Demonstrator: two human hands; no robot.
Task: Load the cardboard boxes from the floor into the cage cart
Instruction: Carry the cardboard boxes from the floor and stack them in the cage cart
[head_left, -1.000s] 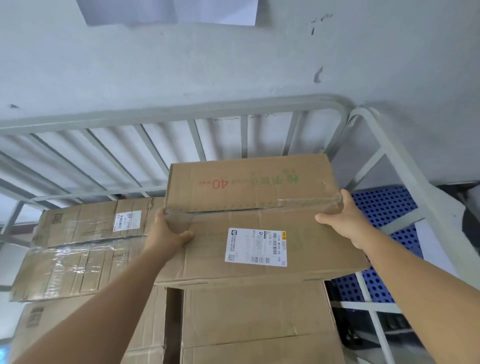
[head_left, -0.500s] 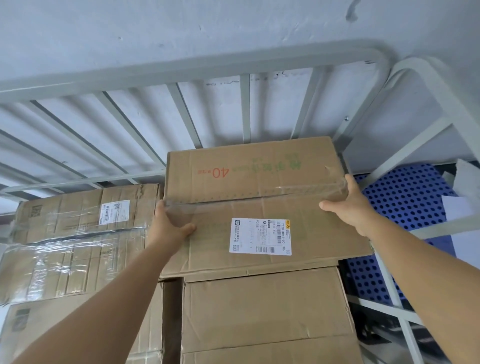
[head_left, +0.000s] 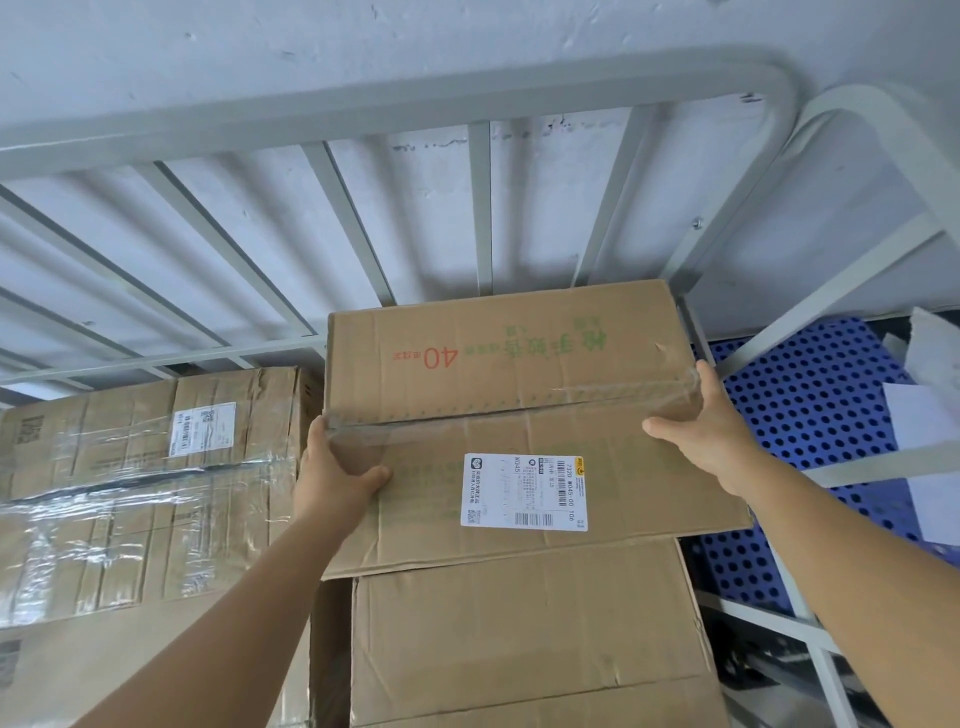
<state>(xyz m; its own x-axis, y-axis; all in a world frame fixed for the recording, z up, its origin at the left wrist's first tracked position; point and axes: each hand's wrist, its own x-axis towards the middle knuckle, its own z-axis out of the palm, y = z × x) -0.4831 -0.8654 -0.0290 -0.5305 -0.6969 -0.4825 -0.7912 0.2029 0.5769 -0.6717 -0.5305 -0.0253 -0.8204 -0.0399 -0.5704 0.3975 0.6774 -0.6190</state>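
Gripping a top box (head_left: 509, 395) by its two short ends, a person stands at a grey cage cart (head_left: 363, 111) set against a white wall (head_left: 467, 41), whose barred back and right side run out of view at the edges. The box lies flat on a lower box (head_left: 524, 639), its far edge close to the back bars; whether it touches them cannot be told. The lower box is cut off at the bottom edge. To the left stands a taped stack (head_left: 135, 483), its boxes wrapped in clear film, its left side cut off. Between the stack and the lower box runs a dark gap. Beyond the cart's right side a blue perforated pallet (head_left: 810, 415) shows through the bars, with white sheets (head_left: 930, 431) on it, partly out of view. The left hand (head_left: 332, 478) clasps the box's left end, thumb curled onto the top face, fingers hidden behind the side. The right hand (head_left: 711, 426) holds the right end, thumb stretched along the top, fingers wrapped over the edge and out of sight. A white label (head_left: 524, 492) sits on the top face between the hands, nearer the person; its print is too small to read. Upside-down green characters and a red "40" (head_left: 440, 358) mark the far half
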